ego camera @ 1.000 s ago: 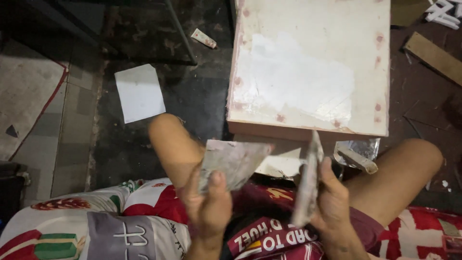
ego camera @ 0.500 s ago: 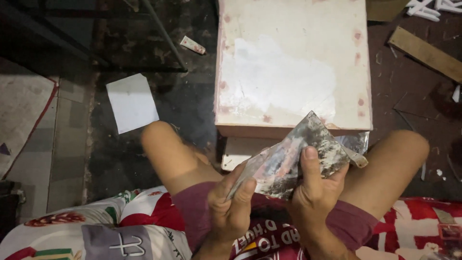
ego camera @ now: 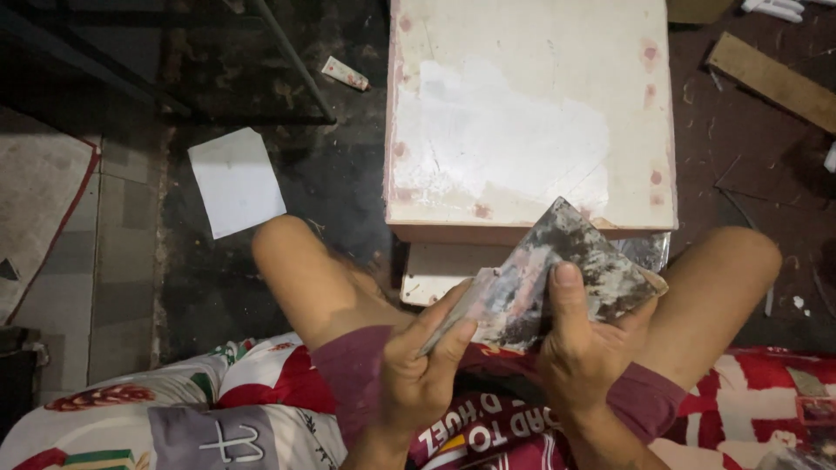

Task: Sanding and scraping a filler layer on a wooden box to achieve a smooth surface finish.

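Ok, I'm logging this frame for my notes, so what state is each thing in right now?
Left hand: gripping a thin blade edge-on.
Right hand: gripping the wide scraper, thumb on its face.
Wide scraper: smeared with dried filler, tilted.
Thin blade: pressed against the scraper.
Board: flat, partly coated white, pink spots at edges.
Paper sheet: lying flat on floor.
Small tube: lying on floor.

Dim light over a dark, stained floor; pale tiles run along the left beside a mat; a white sheet lies flat; a wooden plank lies at the upper right; a patterned cushion lies below.
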